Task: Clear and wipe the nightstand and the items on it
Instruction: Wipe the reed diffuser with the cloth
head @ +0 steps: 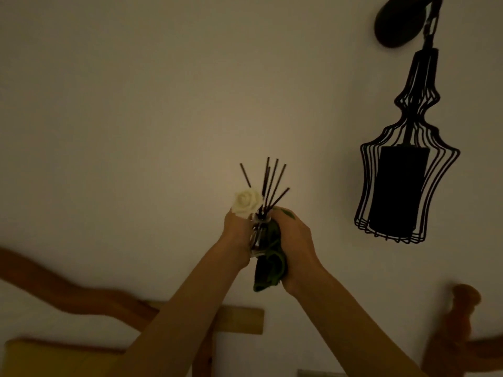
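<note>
Up in front of a pale wall, a person holds a small glass reed diffuser bottle (257,235) lifted in both bare hands, with no nightstand in view beneath it. Their left hand (236,231) is wrapped round the bottle's left side, fingers (251,235) closed on the glass. Their right hand (295,240) presses a dark green cloth (269,263) against the bottle's right side, fingers curled shut on the cloth, whose loose end hangs below.

Dark reed sticks (268,183) fan upward out of the neck, and a cream artificial rose (246,201) sits beside them at the top left. So the bottle's long axis runs nearly upright, neck up, leaning slightly away toward the wall.

To wipe it well, it seems wise to keep the neck up so nothing spills, hold the glass steady with the left hand, and turn the cloth round the body without knocking the sticks. A black wire-cage wall lamp (402,170) hangs to the right, well apart.
</note>
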Available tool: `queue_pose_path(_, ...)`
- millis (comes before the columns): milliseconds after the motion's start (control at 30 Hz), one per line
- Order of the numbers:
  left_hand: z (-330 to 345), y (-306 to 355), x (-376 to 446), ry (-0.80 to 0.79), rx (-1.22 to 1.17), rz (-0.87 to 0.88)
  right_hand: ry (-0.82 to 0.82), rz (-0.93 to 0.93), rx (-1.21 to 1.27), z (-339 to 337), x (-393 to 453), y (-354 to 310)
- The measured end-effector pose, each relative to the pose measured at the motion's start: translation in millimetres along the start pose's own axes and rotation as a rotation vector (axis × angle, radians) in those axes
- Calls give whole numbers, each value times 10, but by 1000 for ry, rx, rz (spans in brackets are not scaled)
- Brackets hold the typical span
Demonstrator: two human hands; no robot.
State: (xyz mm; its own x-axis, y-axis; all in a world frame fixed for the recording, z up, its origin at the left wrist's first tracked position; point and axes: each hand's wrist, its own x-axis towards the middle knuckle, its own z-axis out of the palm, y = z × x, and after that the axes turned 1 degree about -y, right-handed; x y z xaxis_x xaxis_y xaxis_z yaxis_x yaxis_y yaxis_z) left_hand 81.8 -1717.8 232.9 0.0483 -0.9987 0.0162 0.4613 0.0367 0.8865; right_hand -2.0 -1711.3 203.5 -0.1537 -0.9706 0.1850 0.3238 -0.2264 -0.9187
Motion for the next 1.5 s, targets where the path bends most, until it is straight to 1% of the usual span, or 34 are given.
queue_pose_path(100, 42, 2, -45, -51, -1, 27, 72, 124, 76, 17, 24, 40)
queue_pose_path(233, -5, -130, -44, 14, 0, 246, 163, 171, 157, 12, 10, 16)
queue_pose_path(300, -31, -319, -87, -16, 13, 313, 165, 172, 257, 20, -33, -4)
queue_pose_path(367, -85, -414, -112, 6, 55, 423, 119, 205, 333, 33, -67, -6)
queue_pose_path(400, -115, -377, -97, 32, 45, 432, 92, 235, 335, 30, -77, -12)
queue_pose_path(467, -170, -221, -41, 34, -47, 282, 4, 286, 301, -16, -77, -43)
queue_pose_path(533, -212, -75, 8, 3, -160, 113, -78, 283, 297, -70, -65, -98)
queue_pose_path(567, -233, -22, 9, 4, -187, 79, -67, 262, 289, -86, -60, -118)
queue_pose_path(667, -253, 39, 33, 46, -145, 74, -30, 177, 289, -93, -86, -140)
queue_pose_path(733, -251, 71, 6, 57, -99, 62, -52, 109, 202, -19, -150, -123)
queue_pose_path(800, -241, 75, -27, 68, -38, 44, -62, 3, 96, 85, -234, -74)
queue_pose_path(900, -255, 58, -37, 118, 76, 137, -13, -195, -75, 197, -336, -36)
queue_pose_path(967, -287, 68, -49, 178, 141, 184, 8, -257, -200, 226, -349, -14)
queue_pose_path(1033, -318, 64, -39, 205, 199, 187, 1, -187, -224, 241, -352, -26)
queue_pose_path(1100, -355, 66, -45, 210, 250, 204, -19, -34, -174, 274, -355, -70)
queue_pose_path(1200, -401, 45, -50, 171, 260, 239, -62, 220, -43, 290, -353, -120)
queue_pose_path(1233, -419, 53, -49, 150, 256, 229, -85, 272, -1, 295, -363, -113)
queue_pose_path(1300, -431, 101, -59, 103, 222, 198, -119, 300, 76, 318, -376, -65)
queue_pose_path(1367, -412, 147, -53, 92, 231, 218, -114, 303, 148, 322, -386, -7)
queue_pose_path(1500, -394, 101, -91, 265, 384, 341, -58, 303, 208, 276, -391, 110)
